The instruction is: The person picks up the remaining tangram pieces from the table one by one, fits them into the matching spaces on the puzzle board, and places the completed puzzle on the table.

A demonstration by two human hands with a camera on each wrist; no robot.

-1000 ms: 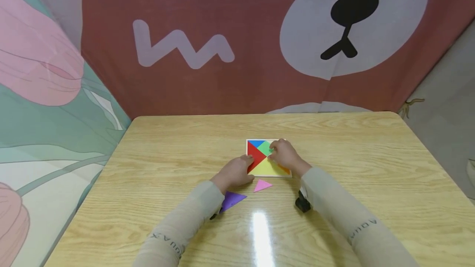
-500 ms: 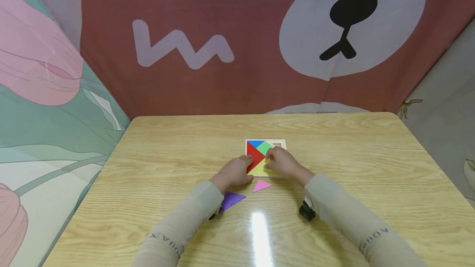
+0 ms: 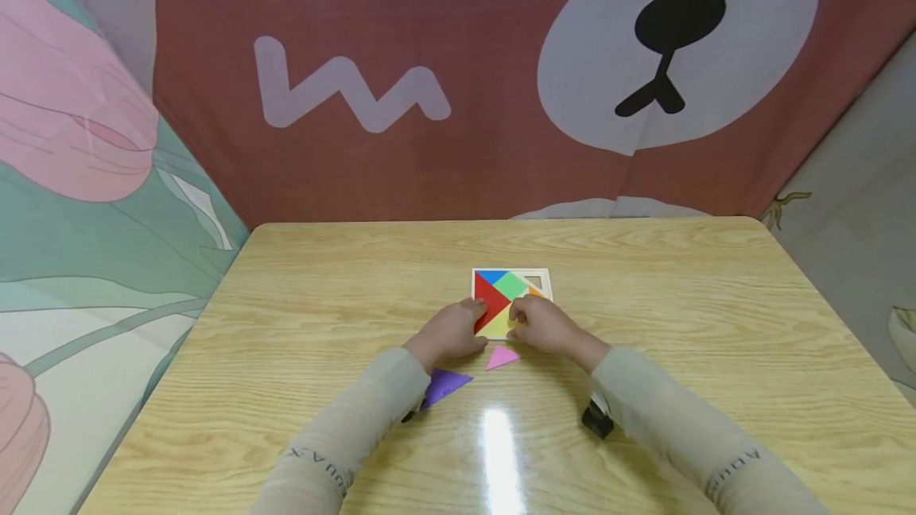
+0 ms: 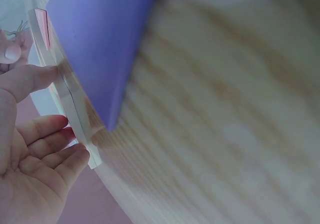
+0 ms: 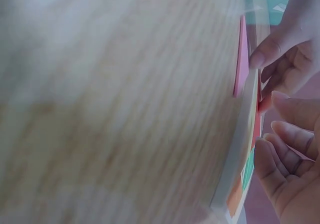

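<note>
Two loose triangles before the tray

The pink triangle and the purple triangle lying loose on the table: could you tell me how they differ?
The pink triangle looks smaller than the purple triangle. The pink one lies just below the puzzle tray, between the hands; the purple one lies nearer, beside the left sleeve. Both lie flat on the table, held by neither hand.

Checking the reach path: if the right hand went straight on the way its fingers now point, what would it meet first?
Probably the left hand. The right hand lies over the tangram tray with fingers pointing left across the yellow piece; the red piece lies just beyond. Depth is unclear.
</note>
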